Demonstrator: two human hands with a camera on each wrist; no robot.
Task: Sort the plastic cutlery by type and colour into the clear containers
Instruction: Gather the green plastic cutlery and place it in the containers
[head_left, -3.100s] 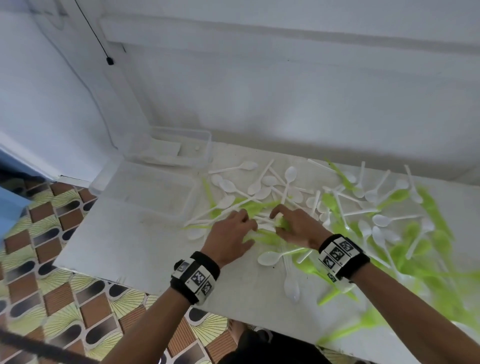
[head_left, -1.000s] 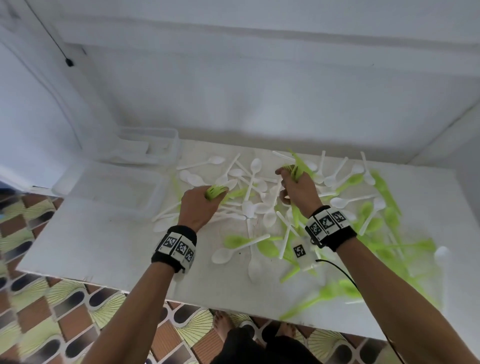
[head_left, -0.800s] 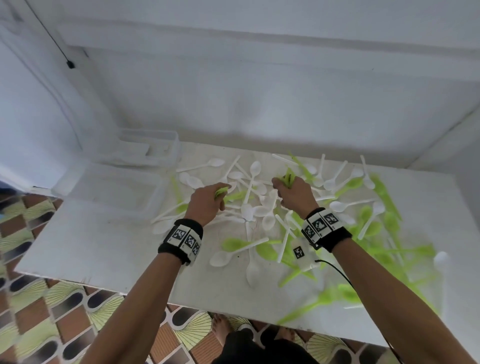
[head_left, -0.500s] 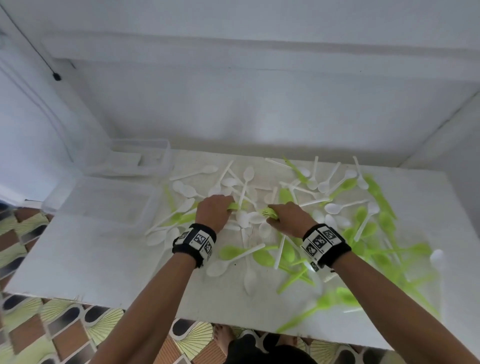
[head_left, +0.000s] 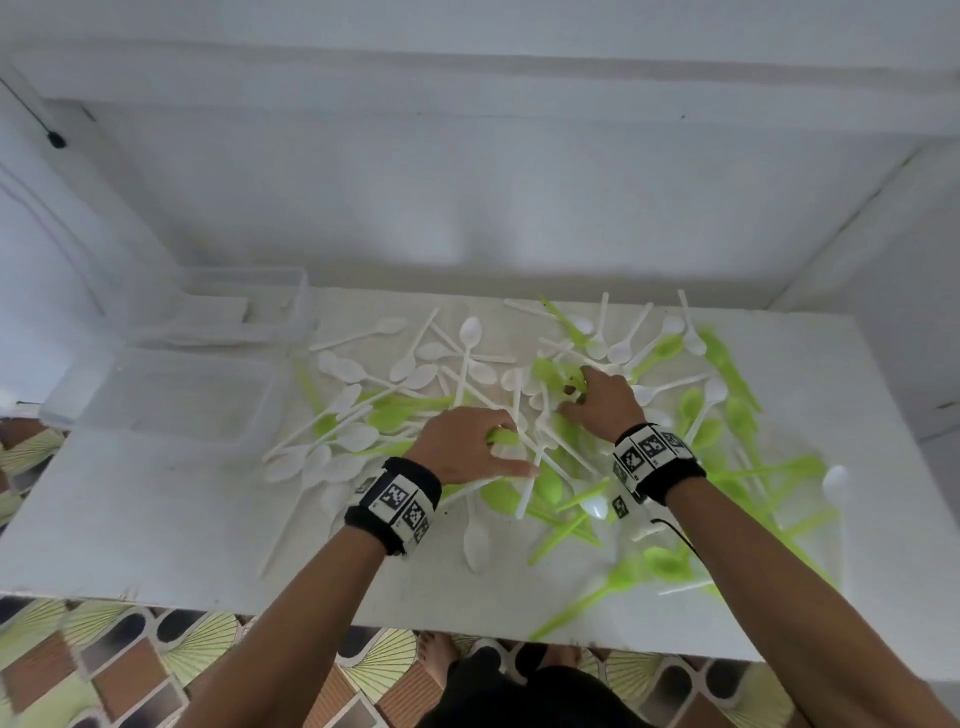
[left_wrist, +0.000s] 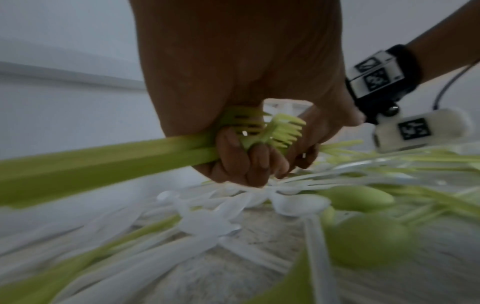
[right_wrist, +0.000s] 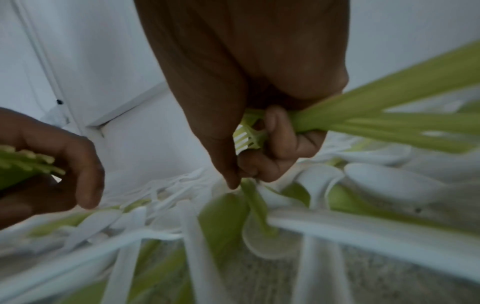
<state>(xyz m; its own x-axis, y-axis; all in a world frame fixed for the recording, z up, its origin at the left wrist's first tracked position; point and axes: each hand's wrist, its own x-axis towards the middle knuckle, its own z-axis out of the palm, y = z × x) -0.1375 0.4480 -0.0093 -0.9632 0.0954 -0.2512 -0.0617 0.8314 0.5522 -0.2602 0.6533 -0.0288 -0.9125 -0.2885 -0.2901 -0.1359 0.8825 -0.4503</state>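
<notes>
Under both your hands lies the white table (head_left: 135, 525), strewn with white spoons (head_left: 470, 332) and green cutlery. Two clear containers (head_left: 156, 395) sit well off to your left hand's side. Your left hand (head_left: 462, 441) is curled around a bundle of green forks (left_wrist: 275, 131). Your right hand (head_left: 602, 397) clutches more green forks (right_wrist: 249, 137), thumb and forefinger pinching another green piece in the pile.

White table (head_left: 130, 519) against white wall (head_left: 467, 197), patterned floor (head_left: 104, 670).

Your left hand (head_left: 464, 441) sits mid-worktop, fingers curled tight around green forks (left_wrist: 262, 129). Your right hand (head_left: 602, 397) reaches further toward the back edge, also clutching green forks, thumb and forefinger pinching down. Both forearms extend over the front edge.
</notes>
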